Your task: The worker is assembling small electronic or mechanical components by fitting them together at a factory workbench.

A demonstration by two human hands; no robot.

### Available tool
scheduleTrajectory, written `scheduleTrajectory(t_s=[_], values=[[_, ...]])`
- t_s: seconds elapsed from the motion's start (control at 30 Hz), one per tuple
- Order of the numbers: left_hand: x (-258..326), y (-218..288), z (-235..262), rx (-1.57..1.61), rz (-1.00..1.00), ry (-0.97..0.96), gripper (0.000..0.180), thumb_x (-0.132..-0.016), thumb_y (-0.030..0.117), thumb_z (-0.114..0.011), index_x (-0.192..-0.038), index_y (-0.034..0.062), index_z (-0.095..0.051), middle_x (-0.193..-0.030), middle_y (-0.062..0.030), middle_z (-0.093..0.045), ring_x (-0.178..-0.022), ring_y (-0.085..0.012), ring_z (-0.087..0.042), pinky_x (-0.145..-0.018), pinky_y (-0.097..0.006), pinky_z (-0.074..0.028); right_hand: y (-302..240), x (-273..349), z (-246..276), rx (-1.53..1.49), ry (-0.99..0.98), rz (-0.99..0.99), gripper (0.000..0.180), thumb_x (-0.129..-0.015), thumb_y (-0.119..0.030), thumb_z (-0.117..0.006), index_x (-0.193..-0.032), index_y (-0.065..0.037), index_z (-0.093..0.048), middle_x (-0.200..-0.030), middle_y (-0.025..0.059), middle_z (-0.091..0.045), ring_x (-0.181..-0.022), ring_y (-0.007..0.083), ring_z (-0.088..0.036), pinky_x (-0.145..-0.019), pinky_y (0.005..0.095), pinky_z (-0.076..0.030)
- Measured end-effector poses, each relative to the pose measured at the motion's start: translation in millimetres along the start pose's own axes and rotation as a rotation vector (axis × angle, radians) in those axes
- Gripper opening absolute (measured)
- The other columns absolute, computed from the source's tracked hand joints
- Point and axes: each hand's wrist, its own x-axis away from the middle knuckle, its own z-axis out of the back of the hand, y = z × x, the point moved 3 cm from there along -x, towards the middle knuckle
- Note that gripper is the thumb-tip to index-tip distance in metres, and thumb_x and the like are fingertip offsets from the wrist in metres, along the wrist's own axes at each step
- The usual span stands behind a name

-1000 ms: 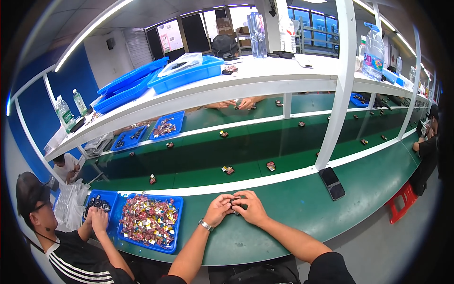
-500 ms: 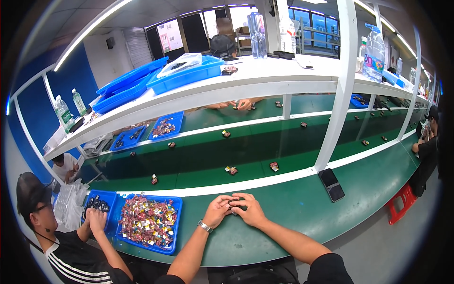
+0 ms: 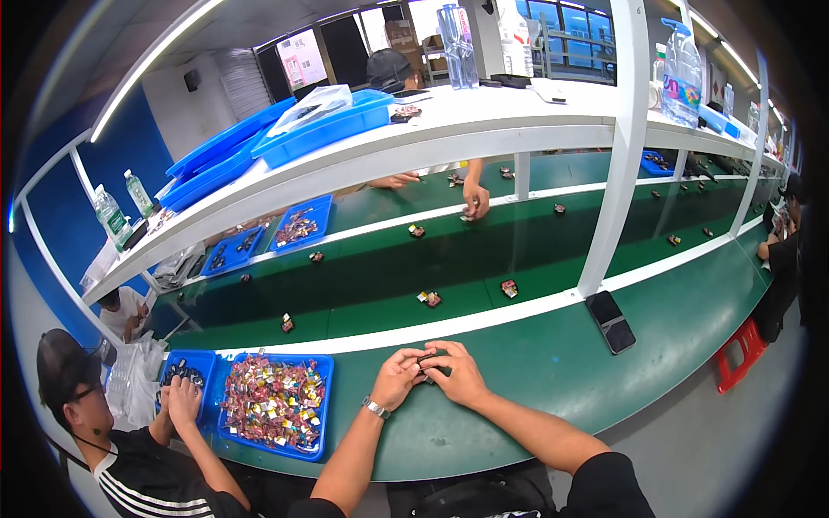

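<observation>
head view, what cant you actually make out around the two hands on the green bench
- Small dark part, head view: mostly covered by the left hand and right hand; its shape is unclear.
- Pieces in the blue tray, head view: too small to identify.
- Small parts on the green belt, head view: too small to tell what they are.
- Dark phone, head view: screen shows nothing readable.

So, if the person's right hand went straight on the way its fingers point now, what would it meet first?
The right hand points left, so it meets the small dark part it pinches, then the left hand touching it. Further left probably lies the blue plastic tray.
</observation>
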Motion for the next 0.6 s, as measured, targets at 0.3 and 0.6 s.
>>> scheduleTrajectory(t_s=[0.3, 0.6], values=[[0.4, 1.0, -1.3, 0.021, -0.054, -0.008, 0.022, -0.098, 0.001, -0.049, -0.120, 0.0031, -0.051, -0.138, -0.0162, -0.053, -0.116, -0.0207, -0.059, -0.097, -0.035, -0.051, -6.4, -1.7, 2.2, 0.049, 0.032, 0.085, 0.020, -0.079, -0.006, -0.071, -0.098, -0.011, -0.074, -0.128, 0.0064, -0.059, -0.120, 0.0288, -0.051, -0.097, 0.0388, -0.047], [1.0, -3.0, -3.2, 0.000, -0.068, 0.039, 0.022, -0.098, 0.002, -0.051, -0.120, 0.0025, -0.052, -0.139, -0.0168, -0.052, -0.116, -0.0207, -0.059, -0.095, -0.036, -0.052, -2.7, -2.6, -1.3, -0.032, 0.022, 0.024, 0.021, -0.078, -0.005, -0.070, -0.098, -0.011, -0.074, -0.131, 0.0071, -0.058, -0.123, 0.0288, -0.050, -0.098, 0.0390, -0.047]])
